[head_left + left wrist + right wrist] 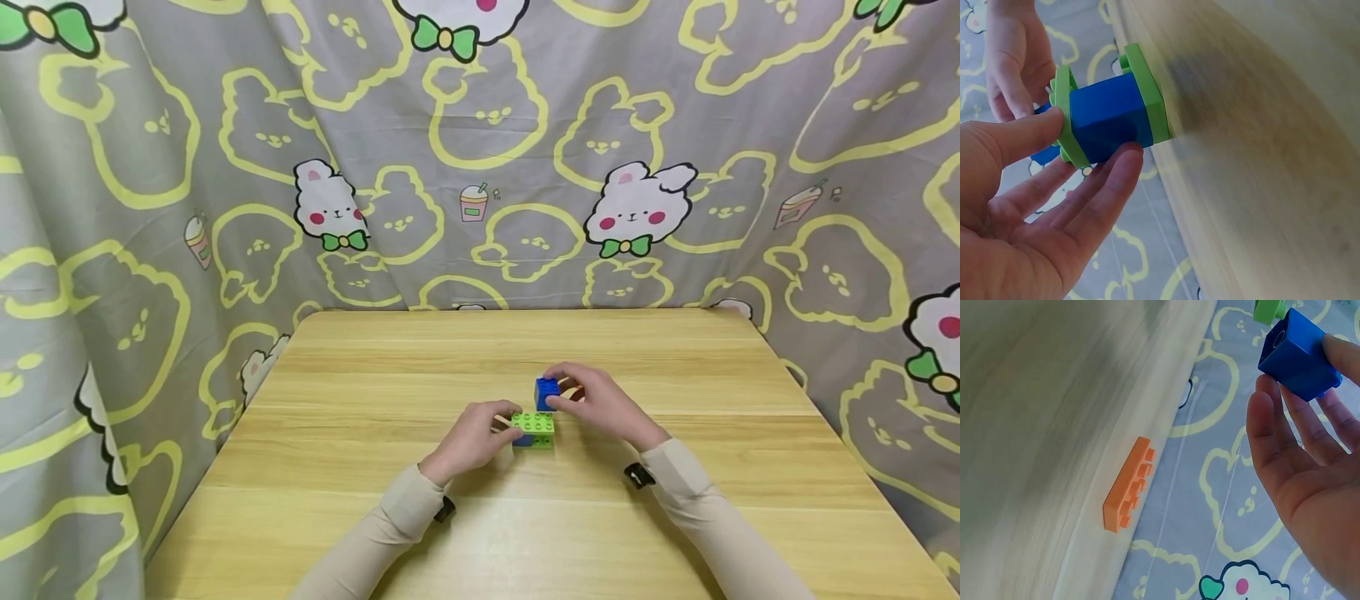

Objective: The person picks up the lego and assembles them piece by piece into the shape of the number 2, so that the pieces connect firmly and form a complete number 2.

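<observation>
In the head view we see two hands working over a wooden table (360, 367), with a patterned curtain (465, 125) behind it. The left hand (470, 437) pinches a small stack (533, 423) near the middle of the table, and the right hand (603, 408) grips a blue block (547, 396) just beyond it. An orange brick (577, 392) peeks out between the right hand's thumb and fingers, mostly hidden from us. From the left wrist we can make out the stack's parts: a middle block (1110, 115), also blue, between a green upper plate (1065, 122) and a green lower plate (1147, 94). The left thumb presses the upper plate while a fingertip touches the middle block. From the right wrist we see the blue block held between thumb and fingers, its hollow underside showing, with a gap between it and the stack's green corner. The orange brick lies on the table, studs up, untouched.
</observation>
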`<state>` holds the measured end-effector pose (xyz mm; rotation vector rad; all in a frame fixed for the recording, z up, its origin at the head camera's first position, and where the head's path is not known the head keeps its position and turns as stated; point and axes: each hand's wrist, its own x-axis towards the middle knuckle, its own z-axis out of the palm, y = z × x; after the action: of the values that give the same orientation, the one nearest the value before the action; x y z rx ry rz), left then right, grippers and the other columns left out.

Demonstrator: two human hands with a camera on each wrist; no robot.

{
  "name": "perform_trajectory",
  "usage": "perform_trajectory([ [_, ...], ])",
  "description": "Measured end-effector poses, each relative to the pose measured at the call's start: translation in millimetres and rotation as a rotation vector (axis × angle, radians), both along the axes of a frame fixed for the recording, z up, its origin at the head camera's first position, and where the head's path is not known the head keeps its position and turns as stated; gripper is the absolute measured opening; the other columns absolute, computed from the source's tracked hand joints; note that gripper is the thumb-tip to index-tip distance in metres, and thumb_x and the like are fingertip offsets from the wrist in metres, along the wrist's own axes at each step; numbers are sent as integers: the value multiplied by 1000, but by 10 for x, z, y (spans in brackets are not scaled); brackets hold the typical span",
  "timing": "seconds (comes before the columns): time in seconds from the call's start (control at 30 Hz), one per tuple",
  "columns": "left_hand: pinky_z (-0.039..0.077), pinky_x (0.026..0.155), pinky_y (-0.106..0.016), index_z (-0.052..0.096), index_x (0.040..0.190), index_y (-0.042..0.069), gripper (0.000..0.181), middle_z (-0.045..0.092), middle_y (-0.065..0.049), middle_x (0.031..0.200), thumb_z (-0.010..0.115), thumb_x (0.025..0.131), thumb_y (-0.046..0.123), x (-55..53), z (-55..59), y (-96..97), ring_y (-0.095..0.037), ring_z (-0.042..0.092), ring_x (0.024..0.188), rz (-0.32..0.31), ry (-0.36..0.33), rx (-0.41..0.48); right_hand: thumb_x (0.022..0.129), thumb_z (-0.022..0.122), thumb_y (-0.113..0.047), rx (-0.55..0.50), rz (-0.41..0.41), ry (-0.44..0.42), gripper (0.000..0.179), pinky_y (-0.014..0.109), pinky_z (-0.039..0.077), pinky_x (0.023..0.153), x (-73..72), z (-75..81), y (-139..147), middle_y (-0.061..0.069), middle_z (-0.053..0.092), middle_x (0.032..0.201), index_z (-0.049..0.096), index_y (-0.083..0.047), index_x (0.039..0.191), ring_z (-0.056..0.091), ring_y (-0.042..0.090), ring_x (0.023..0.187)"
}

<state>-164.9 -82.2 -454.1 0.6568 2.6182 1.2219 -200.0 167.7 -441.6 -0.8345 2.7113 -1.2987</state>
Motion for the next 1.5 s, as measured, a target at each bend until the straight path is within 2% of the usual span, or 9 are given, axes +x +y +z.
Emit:
perform_trajectory([
  [0.4, 61, 80, -29, 68, 130, 6, 34, 70, -10, 129, 70, 99, 20, 2, 3, 5, -22, 75, 98, 12, -16, 0, 96, 75, -25, 10, 35, 38, 33, 30, 59, 80, 136, -21, -10, 2, 70, 115, 66, -13, 125, 69, 16, 98],
  [0.7, 62, 80, -30, 67, 131, 3, 36, 69, -12, 131, 70, 99, 20, 0, -3, 0, -24, 75, 98, 5, -9, 2, 94, 77, -27, 16, 22, 19, 33, 33, 60, 81, 191, -27, -40, -2, 70, 116, 66, -15, 124, 68, 14, 97],
  [1.07, 61, 80, -28, 67, 132, 5, 37, 69, -11, 131, 70, 99, 22, -9, -18, 3, -23, 75, 97, 9, -6, 0, 95, 75, -25, 8, 31, 64, 33, 32, 61, 83, 216, -51, -57, 2, 70, 118, 65, -13, 124, 70, 16, 98],
  [1.27, 61, 80, -28, 67, 132, 5, 36, 69, -10, 130, 70, 99, 21, -9, -14, 1, -23, 75, 97, 7, -7, 4, 94, 77, -19, -18, 43, 29, 34, 34, 61, 86, 216, -53, -85, 5, 69, 119, 63, -12, 124, 72, 19, 100],
  [1.5, 61, 78, -28, 67, 132, 5, 36, 69, -10, 131, 70, 99, 20, -10, -19, 2, -21, 76, 97, 11, -24, 7, 91, 79, -13, -12, 70, 14, 39, 34, 62, 84, 233, -64, -103, 7, 69, 116, 60, -10, 125, 72, 21, 100],
])
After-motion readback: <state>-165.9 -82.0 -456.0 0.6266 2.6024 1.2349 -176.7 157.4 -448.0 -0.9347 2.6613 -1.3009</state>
